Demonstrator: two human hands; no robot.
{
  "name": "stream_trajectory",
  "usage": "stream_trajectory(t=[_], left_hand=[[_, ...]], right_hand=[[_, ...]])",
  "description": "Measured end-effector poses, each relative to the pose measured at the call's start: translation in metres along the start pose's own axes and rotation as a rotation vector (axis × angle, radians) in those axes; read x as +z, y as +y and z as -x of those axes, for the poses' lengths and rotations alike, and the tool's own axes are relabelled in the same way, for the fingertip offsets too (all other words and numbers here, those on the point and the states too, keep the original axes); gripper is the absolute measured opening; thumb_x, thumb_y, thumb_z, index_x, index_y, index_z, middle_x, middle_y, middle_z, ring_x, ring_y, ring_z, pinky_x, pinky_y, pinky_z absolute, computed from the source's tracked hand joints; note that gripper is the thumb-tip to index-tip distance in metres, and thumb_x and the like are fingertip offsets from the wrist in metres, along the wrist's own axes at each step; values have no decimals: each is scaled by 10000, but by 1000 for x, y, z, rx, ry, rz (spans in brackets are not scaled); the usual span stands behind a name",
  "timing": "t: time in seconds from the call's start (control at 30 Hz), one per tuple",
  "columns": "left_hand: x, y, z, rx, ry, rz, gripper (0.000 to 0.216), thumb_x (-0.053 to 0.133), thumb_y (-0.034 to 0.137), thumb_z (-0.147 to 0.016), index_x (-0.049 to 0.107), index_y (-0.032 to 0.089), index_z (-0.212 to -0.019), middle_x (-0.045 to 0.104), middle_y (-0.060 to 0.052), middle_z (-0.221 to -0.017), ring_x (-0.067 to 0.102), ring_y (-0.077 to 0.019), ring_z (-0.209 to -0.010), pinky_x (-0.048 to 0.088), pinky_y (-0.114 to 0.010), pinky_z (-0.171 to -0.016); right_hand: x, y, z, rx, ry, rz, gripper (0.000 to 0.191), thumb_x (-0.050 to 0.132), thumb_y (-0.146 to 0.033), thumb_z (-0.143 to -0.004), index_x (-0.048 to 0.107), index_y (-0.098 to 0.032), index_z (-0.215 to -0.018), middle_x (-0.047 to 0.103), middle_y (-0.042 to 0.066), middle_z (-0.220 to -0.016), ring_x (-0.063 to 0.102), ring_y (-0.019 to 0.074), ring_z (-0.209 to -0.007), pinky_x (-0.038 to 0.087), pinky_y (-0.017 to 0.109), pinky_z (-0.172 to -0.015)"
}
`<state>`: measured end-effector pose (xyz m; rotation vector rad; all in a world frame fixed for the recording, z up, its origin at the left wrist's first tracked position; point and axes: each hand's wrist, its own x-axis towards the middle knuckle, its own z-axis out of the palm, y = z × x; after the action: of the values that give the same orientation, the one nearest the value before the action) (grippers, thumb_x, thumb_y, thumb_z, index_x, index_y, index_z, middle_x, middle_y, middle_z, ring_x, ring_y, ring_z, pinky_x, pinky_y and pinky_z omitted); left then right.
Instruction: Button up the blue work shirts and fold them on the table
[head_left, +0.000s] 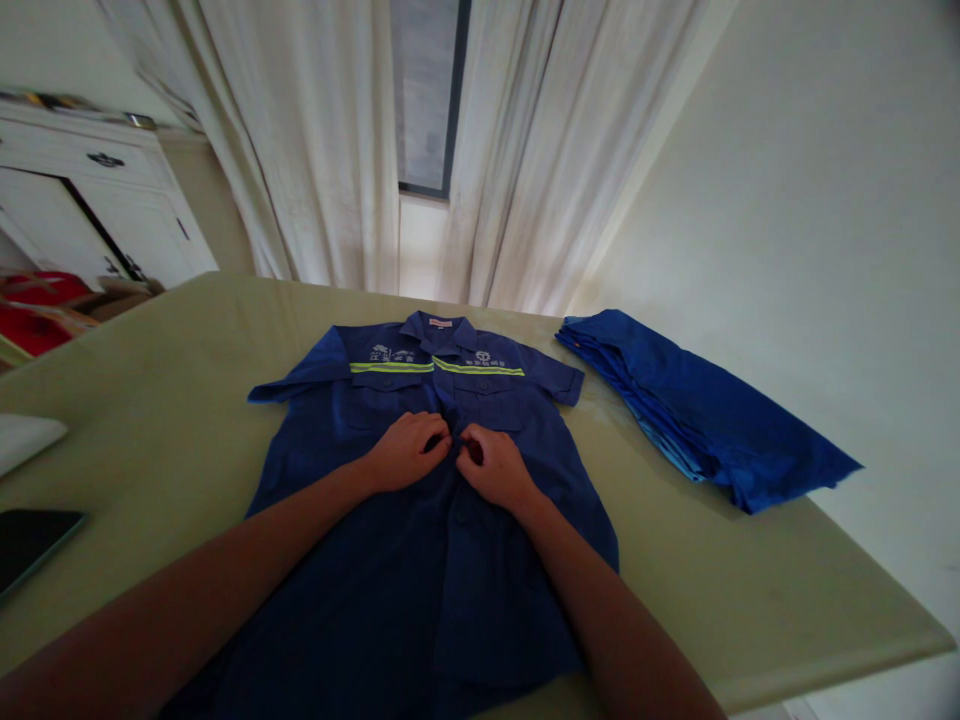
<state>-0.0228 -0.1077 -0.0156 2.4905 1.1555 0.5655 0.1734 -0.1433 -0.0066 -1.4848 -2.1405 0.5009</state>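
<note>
Your left hand (411, 450) and right hand (495, 463) are both pinched tight on the front of the blue shirt (360, 590), mid-body; it lies spread beneath them on the table (667, 590), collar (463, 337) far.

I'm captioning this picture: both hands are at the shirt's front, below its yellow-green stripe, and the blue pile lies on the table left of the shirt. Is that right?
Not quite: the head view shows the blue pile lying on the table right of the shirt, not left. The left hand and right hand are indeed at the shirt's front, below the stripe.
</note>
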Motion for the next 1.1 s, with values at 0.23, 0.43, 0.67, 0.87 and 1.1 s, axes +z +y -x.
stream_trajectory(t=[0.23,0.43,0.67,0.87,1.1], left_hand=[[2,-3,1,22,18,11,193,470,294,-976,614,206,-883,674,-36,-882,618,-211,-853,402,-353,-791],[2,-3,1,46,16,-25,126,501,237,-924,596,204,-847,652,-30,-849,603,-209,-820,391,-341,-757],[2,-3,1,37,19,42,79,517,209,-883,570,200,-825,633,-6,-817,588,-189,-779,373,-340,-753],[2,-3,1,40,36,89,97,531,245,-910,599,197,-860,650,-10,-843,595,-187,-788,371,-337,-758],[-1,-2,2,39,29,132,205,558,376,-948,618,197,-868,649,-1,-840,603,-184,-808,369,-328,-771]], right_hand=[[0,9,-2,-56,-22,-109,57,575,-202,-865,630,-206,-881,586,-47,-659,524,119,-591,342,223,-609],[2,11,-2,-38,-22,-172,26,626,-228,-857,634,-205,-849,589,-41,-653,531,116,-585,341,224,-587],[3,4,-1,22,15,-85,48,648,-253,-853,651,-208,-869,636,-25,-683,559,125,-603,349,235,-606],[3,6,-1,-3,-1,-62,30,631,-223,-861,650,-205,-875,641,-28,-674,560,124,-598,338,240,-612],[4,6,-1,-9,8,-29,51,612,-214,-868,636,-201,-910,640,-23,-694,564,132,-614,340,247,-625]])
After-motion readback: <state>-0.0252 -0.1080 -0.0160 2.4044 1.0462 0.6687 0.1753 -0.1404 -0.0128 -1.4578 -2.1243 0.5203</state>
